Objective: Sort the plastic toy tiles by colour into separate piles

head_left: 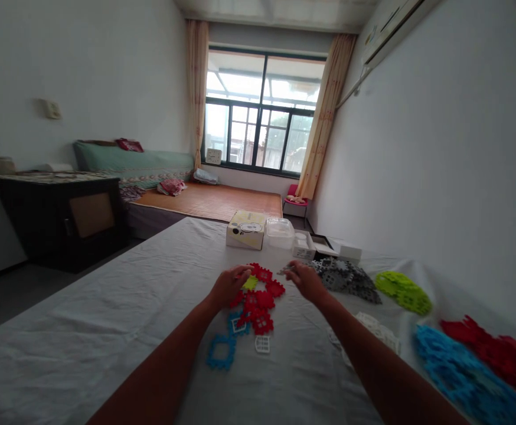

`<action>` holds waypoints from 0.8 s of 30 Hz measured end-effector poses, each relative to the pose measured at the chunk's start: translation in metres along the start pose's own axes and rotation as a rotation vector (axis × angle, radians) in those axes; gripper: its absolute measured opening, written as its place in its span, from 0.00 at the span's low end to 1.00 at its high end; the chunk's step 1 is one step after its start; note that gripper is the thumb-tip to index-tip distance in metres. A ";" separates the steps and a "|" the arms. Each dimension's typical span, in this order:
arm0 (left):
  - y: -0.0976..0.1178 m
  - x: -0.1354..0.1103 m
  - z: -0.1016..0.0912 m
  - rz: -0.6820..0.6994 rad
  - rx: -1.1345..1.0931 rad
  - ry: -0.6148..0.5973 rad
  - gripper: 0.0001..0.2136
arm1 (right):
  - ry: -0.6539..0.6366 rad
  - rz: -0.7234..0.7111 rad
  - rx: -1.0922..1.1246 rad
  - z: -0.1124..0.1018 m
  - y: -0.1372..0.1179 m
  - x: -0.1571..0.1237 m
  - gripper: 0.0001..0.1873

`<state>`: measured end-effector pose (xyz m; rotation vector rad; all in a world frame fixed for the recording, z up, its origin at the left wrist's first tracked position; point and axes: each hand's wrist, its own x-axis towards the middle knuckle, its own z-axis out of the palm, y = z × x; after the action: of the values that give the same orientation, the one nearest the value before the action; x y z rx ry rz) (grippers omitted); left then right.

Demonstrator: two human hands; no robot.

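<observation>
On the white-covered table point(107, 330) lies a joined cluster of flat plastic tiles: several red tiles point(262, 301), a yellow-green tile point(251, 283), blue tiles point(222, 351) and a white tile point(262, 344). My left hand point(228, 285) rests curled on the cluster's left edge, fingers closed on the yellow-green tile. My right hand point(304, 278) hovers just right of the cluster, fingers pinched on a small grey tile point(287, 270).
Sorted tile piles lie to the right: grey point(346, 277), lime green point(403, 291), white point(379, 330), blue point(459, 372), red point(501, 354). A cardboard box point(245, 229) and clear plastic containers point(280, 233) stand at the table's far end. A bed, a dark cabinet and a window lie beyond.
</observation>
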<state>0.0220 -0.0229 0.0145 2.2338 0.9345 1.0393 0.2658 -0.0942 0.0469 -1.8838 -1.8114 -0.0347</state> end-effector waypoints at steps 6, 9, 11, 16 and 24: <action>-0.034 0.002 -0.016 -0.127 0.239 0.088 0.16 | 0.045 0.176 -0.186 -0.040 0.078 0.015 0.11; -0.037 -0.003 -0.006 -0.123 0.291 0.018 0.14 | 0.103 0.176 -0.240 -0.048 0.078 0.013 0.13; -0.034 -0.006 0.003 -0.102 0.305 -0.041 0.15 | 0.118 0.109 -0.233 -0.043 0.062 0.005 0.15; -0.020 -0.009 0.018 0.071 0.273 -0.231 0.18 | -0.124 -0.256 -0.013 -0.004 -0.011 -0.042 0.12; -0.017 -0.008 0.014 0.075 0.157 -0.200 0.23 | -0.179 -0.387 0.173 0.021 -0.049 -0.094 0.09</action>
<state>0.0233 -0.0202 -0.0084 2.4651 0.8776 0.7791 0.2031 -0.1745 0.0112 -1.4364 -2.2012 0.1539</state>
